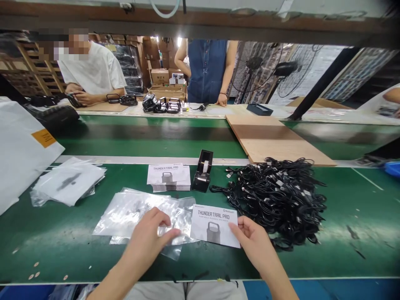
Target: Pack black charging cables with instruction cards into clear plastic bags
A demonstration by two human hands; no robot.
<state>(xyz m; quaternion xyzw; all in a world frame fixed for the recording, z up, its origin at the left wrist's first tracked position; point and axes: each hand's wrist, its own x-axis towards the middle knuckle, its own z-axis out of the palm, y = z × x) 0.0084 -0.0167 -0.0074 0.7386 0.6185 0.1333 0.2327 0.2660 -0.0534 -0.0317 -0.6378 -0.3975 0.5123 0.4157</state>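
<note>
My right hand (pixel 251 239) pinches the right edge of a printed leaflet (pixel 215 225) marked THUNDER TRAIL PRO. The leaflet's left edge meets a pile of clear plastic bags (pixel 123 212). Over those bags is my left hand (pixel 153 231), thumb and forefinger apart; whether its fingertips touch the plastic I cannot tell. Behind the leaflet stands a stack of matching leaflets (pixel 168 178), with a black tape dispenser (pixel 203 171) beside it. A large heap of coiled black cables (pixel 278 200) lies close to my right hand.
Flat bags with printed sheets (pixel 70 181) lie at the left, near a big white bag (pixel 21 146). A wooden board (pixel 278 137) spans the far side. Across the green bench (pixel 353 233), two people stand by several black speakers (pixel 165 105). A shelf (pixel 200 25) runs overhead.
</note>
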